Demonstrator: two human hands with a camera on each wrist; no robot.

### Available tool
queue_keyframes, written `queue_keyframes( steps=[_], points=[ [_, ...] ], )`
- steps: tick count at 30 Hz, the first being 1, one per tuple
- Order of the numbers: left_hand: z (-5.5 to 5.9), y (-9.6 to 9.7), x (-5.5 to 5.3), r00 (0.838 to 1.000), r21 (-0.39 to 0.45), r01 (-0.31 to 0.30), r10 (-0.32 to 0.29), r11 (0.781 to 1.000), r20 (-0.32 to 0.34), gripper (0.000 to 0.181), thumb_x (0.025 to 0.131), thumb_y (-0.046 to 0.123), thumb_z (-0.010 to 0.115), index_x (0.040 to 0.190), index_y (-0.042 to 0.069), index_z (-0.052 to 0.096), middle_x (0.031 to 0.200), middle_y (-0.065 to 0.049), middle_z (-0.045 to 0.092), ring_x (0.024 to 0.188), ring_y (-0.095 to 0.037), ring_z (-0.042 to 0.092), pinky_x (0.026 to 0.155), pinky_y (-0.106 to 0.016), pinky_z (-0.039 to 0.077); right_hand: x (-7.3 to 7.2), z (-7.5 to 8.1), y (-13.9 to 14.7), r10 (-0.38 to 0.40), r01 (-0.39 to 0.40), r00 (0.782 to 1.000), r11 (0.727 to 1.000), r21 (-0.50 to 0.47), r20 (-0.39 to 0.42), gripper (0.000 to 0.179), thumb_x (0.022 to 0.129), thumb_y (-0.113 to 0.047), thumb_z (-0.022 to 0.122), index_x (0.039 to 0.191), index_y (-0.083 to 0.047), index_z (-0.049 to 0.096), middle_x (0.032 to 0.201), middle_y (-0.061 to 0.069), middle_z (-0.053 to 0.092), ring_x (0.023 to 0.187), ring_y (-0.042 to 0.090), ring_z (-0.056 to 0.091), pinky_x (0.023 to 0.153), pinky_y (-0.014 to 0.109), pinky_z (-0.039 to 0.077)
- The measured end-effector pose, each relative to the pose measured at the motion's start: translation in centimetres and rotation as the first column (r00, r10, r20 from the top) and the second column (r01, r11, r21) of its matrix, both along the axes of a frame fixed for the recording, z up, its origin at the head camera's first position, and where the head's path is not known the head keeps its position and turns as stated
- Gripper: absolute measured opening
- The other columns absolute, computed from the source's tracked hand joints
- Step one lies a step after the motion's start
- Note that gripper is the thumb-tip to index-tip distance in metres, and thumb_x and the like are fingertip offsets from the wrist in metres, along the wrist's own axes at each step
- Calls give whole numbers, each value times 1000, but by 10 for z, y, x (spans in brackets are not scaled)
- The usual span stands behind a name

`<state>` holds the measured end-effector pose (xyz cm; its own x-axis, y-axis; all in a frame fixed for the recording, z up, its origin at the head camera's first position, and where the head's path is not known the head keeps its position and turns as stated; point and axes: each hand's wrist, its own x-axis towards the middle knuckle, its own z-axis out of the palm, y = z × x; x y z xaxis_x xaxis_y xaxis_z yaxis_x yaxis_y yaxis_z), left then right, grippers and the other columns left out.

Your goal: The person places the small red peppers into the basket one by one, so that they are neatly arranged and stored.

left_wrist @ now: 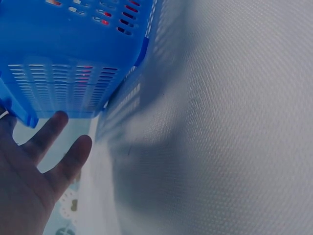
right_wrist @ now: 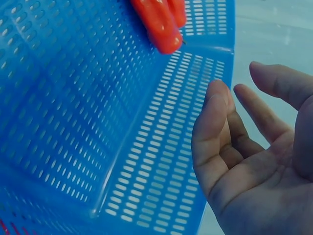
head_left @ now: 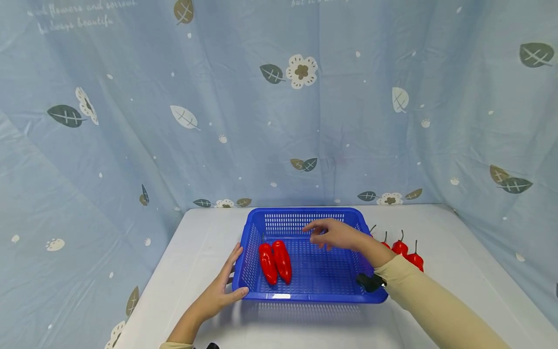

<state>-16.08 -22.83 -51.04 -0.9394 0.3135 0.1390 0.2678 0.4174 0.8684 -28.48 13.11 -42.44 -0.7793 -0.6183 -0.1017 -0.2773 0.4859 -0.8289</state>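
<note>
Two long red peppers [head_left: 275, 262] lie side by side in the left half of a blue plastic basket [head_left: 314, 296]. At the basket's left front corner is my left hand [head_left: 214, 295], fingers spread along the side and thumb at the front rim. The left wrist view shows two of its fingers [left_wrist: 68, 161] straight, beside the perforated wall. Over the basket's right half hovers my right hand [head_left: 333, 233], loosely bent and holding nothing. In the right wrist view, that hand [right_wrist: 259, 166] has space between thumb and fingers, with the peppers [right_wrist: 159, 24] beyond.
Several red peppers with thin dark stems [head_left: 400, 247] lie on the white table [head_left: 453, 271], right of the basket, partly hidden by the right forearm. A blue patterned curtain [head_left: 244, 135] hangs behind the table and along its sides.
</note>
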Motion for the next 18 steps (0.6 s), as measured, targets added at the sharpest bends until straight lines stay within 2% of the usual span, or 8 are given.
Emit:
queue_keyframes(
  steps=[5, 8, 12, 18],
  points=[
    [0, -1, -1, 999, -21, 9, -10, 1000, -39, 96, 90, 22, 71, 165, 22, 11, 172, -7, 0, 141, -52, 35, 103, -66, 40, 2, 3, 8, -7, 7, 1000, 1000, -5, -23, 33, 99, -16, 65, 131, -8, 67, 97, 7, 67, 78, 24, 64, 73, 53, 57],
    [0, -1, -2, 998, -26, 18, -20, 999, -61, 96, 90, 21, 71, 165, 21, 11, 171, -9, 0, 140, -53, 35, 102, -66, 41, 3, 5, 12, -12, 11, 999, 1000, -13, -35, 34, 99, -17, 65, 132, -8, 66, 98, 6, 68, 77, 21, 63, 71, 50, 58],
    [0, -1, -1, 998, -32, 12, -13, 999, -53, 96, 90, 22, 71, 165, 22, 11, 171, -8, 0, 140, -53, 35, 102, -65, 41, 4, 6, 17, -18, 17, 999, 1000, -12, -48, 34, 100, -18, 65, 132, -8, 65, 98, 7, 67, 78, 20, 62, 69, 46, 58],
    [-1, 0, 0, 1000, -32, -3, 2, 999, -23, 96, 90, 24, 71, 165, 24, 11, 172, -6, 0, 141, -51, 34, 104, -66, 40, 3, 7, 26, -22, 21, 998, 999, -25, -63, 34, 100, -16, 65, 132, -6, 65, 99, 7, 67, 76, 20, 63, 67, 45, 58]
  ],
)
